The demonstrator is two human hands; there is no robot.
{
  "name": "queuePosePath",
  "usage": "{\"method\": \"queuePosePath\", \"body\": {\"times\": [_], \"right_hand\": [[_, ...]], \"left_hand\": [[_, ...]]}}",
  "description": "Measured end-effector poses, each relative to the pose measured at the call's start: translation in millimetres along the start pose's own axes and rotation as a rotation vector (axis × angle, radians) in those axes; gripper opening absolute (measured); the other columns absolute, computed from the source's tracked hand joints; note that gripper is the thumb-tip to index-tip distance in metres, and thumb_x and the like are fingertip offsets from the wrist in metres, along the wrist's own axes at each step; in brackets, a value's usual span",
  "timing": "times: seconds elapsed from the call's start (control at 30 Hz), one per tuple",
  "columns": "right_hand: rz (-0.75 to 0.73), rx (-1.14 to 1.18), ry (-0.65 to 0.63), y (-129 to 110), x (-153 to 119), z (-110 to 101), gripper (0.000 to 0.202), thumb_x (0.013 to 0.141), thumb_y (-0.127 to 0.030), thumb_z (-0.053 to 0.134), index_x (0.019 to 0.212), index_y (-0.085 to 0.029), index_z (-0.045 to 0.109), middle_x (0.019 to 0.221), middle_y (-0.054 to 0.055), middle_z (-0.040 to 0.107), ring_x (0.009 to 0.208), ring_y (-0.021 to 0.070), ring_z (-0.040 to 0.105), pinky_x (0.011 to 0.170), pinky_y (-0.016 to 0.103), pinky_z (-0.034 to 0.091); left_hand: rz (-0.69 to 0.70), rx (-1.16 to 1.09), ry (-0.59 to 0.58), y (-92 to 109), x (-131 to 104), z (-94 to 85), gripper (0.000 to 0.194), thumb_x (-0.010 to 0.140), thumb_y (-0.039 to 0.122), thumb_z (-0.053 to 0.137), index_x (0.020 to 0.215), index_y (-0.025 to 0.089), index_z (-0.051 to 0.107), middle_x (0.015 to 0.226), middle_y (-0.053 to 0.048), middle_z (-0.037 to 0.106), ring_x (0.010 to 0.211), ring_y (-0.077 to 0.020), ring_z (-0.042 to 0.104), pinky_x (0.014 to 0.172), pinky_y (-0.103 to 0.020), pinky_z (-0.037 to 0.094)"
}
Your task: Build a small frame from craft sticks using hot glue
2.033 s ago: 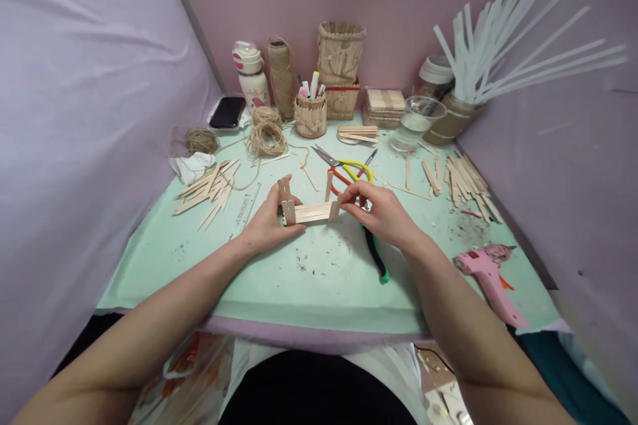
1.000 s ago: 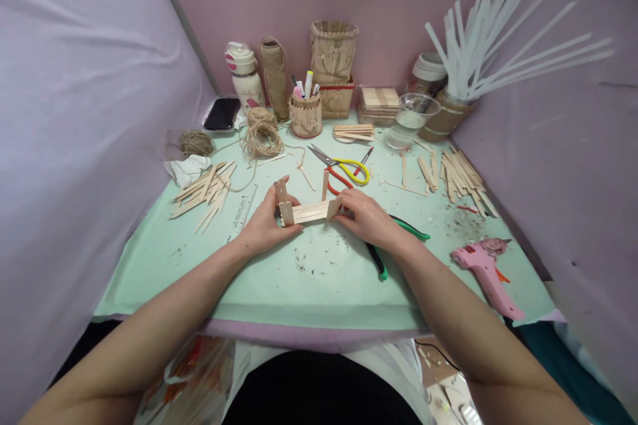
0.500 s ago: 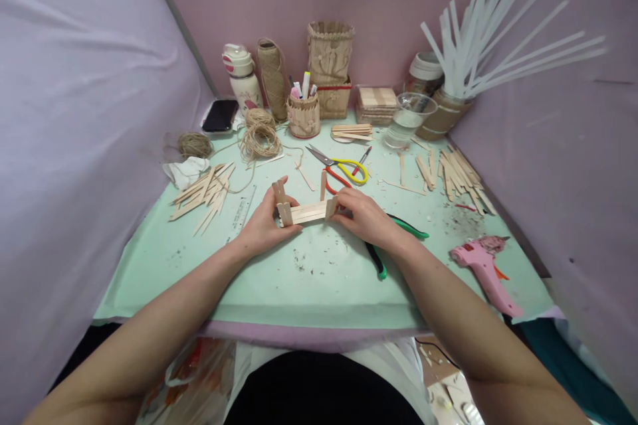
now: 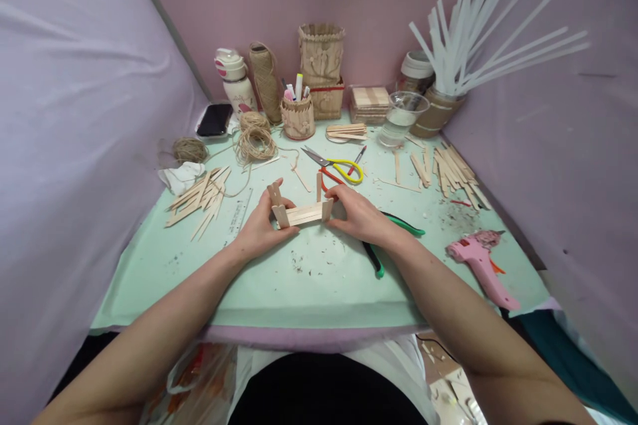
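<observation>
A small structure of pale craft sticks [image 4: 305,214] stands in the middle of the table, with flat slats along its front and uprights at both ends. My left hand [image 4: 264,229] grips its left end, thumb at the lower front and fingers behind. At the right end, my right hand [image 4: 355,214] holds it between thumb and fingers. Just behind it lie yellow-handled scissors [image 4: 343,169] and a red-handled tool [image 4: 329,179]. Green-handled pliers [image 4: 405,224] lie partly under my right forearm.
Loose sticks [image 4: 199,199] lie left, more sticks [image 4: 456,172] right. A pink glue gun [image 4: 483,265] rests at the right edge. Behind stand a pen holder [image 4: 298,118], a cup of water [image 4: 399,123], a bottle [image 4: 238,83] and twine [image 4: 255,143].
The view has shifted slightly. My right hand's fingers have spread a little around the right end of the stick structure; both hands still hold it.
</observation>
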State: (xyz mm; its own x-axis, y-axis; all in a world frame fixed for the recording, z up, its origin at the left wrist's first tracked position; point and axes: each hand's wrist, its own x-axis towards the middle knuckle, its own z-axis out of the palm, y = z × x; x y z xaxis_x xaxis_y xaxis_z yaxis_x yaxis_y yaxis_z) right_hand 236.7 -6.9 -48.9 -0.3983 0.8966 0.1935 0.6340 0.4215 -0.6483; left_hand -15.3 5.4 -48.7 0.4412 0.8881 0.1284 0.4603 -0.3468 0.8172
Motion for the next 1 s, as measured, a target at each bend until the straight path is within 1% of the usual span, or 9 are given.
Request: {"method": "queuePosePath", "body": {"times": [0.1, 0.23, 0.4, 0.63, 0.83, 1.0], "right_hand": [[-0.005, 0.023, -0.012, 2, 2, 2, 0.044, 0.076, -0.019, 0.068, 0.115, -0.02, 0.048, 0.119, 0.012, 0.063, 0.109, 0.0268, 0.06, 0.091, 0.041, 0.046], [-0.017, 0.066, -0.022, 3, 4, 3, 0.053, 0.076, -0.017, 0.066, 0.124, -0.021, 0.043, 0.127, 0.012, 0.062, 0.117, 0.0258, 0.059, 0.096, 0.041, 0.045], [-0.004, 0.097, -0.033, 5, 7, 2, 0.059, 0.075, -0.018, 0.067, 0.128, -0.023, 0.042, 0.125, 0.011, 0.066, 0.118, 0.0269, 0.06, 0.098, 0.044, 0.044], [0.059, 0.114, -0.054, 1, 9, 1, 0.059, 0.074, -0.019, 0.067, 0.128, -0.023, 0.044, 0.122, 0.009, 0.069, 0.113, 0.0265, 0.062, 0.094, 0.043, 0.043], [0.1, 0.139, -0.098, 0, 12, -2, 0.061, 0.072, -0.018, 0.069, 0.127, -0.023, 0.045, 0.12, 0.007, 0.07, 0.108, 0.0244, 0.064, 0.092, 0.04, 0.045], [0.164, 0.162, -0.13, -5, 14, -6, 0.064, 0.07, -0.019, 0.071, 0.128, -0.023, 0.045, 0.122, 0.007, 0.07, 0.112, 0.0243, 0.063, 0.097, 0.041, 0.043]], "left_hand": [[0.001, -0.015, -0.003, -1, 0, 0.3, 0.091, 0.072, 0.025, 0.074, 0.147, 0.021, 0.023, 0.105, -0.005, 0.064, 0.102, -0.0222, 0.062, 0.098, -0.041, 0.044], [0.01, -0.007, 0.002, -3, 1, 0.7, 0.086, 0.072, 0.025, 0.074, 0.144, 0.02, 0.028, 0.107, -0.005, 0.064, 0.108, -0.0234, 0.06, 0.1, -0.04, 0.043], [0.009, -0.031, 0.007, -5, 1, 1.6, 0.091, 0.071, 0.024, 0.075, 0.146, 0.022, 0.023, 0.107, -0.004, 0.064, 0.105, -0.0223, 0.061, 0.099, -0.041, 0.043], [0.028, 0.017, 0.015, -3, 1, 0.7, 0.081, 0.071, 0.023, 0.075, 0.141, 0.021, 0.033, 0.108, -0.005, 0.065, 0.112, -0.0249, 0.059, 0.102, -0.042, 0.042], [0.016, -0.005, 0.002, -3, 1, 0.9, 0.088, 0.072, 0.023, 0.075, 0.145, 0.02, 0.026, 0.105, -0.004, 0.065, 0.101, -0.0223, 0.063, 0.098, -0.04, 0.045], [0.026, -0.009, 0.005, -3, 0, 0.9, 0.089, 0.072, 0.024, 0.075, 0.146, 0.021, 0.025, 0.105, -0.004, 0.065, 0.102, -0.0222, 0.062, 0.097, -0.039, 0.045]]}}
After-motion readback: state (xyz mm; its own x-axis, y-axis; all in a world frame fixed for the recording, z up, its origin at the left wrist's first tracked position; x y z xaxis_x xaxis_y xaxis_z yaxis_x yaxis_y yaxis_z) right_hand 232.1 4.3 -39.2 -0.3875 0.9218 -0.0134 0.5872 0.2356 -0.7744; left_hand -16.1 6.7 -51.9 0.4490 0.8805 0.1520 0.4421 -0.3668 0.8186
